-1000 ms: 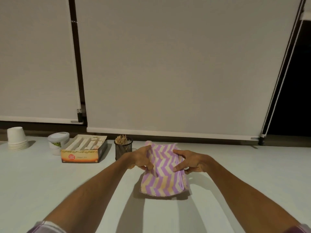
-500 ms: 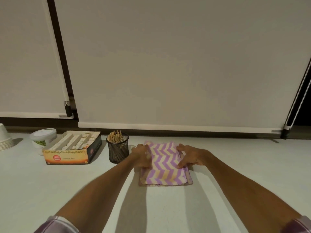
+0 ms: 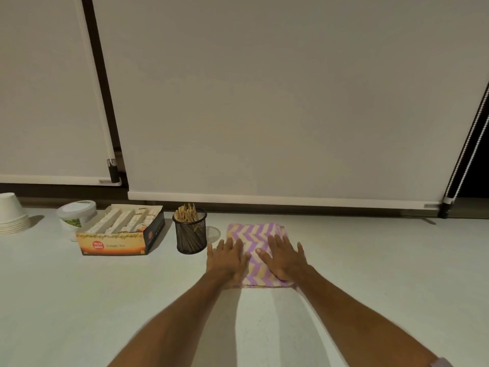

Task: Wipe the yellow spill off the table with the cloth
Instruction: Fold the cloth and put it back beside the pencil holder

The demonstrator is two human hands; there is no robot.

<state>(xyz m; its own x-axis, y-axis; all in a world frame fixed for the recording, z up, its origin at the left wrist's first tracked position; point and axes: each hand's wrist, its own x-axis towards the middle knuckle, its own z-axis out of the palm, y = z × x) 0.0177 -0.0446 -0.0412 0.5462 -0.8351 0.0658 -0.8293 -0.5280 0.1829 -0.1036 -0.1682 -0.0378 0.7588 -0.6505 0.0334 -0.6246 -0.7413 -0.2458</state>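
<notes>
Looking through the head view, I see the cloth (image 3: 258, 250), a folded purple-and-cream chevron rectangle, lying flat on the worktop (image 3: 79, 300) toward its far edge, with its long axis running away from me. Both of my hands lie on it, palms down and fingers spread, gripping nothing. The left hand (image 3: 227, 259) covers the cloth's left edge and spills partly onto the bare worktop; the right hand (image 3: 284, 259) sits fully on the right half, heel near the close right corner. Neither hand is nearer than the other: they flank the centre line, so a push could go either way.

What I cannot find is the yellow spill. No stain shows anywhere on the pale surface around the cloth. I judge it is either under the cloth and my palms or already taken up, and I cannot tell which. The warm, dim light would also hide a faint yellow mark.

To the left stand a mesh cup of sticks (image 3: 190, 231), just beside the left hand, then a tea box (image 3: 119, 237), a lidded tub (image 3: 75, 217) and stacked paper cups (image 3: 12, 215), cut off by the frame.
</notes>
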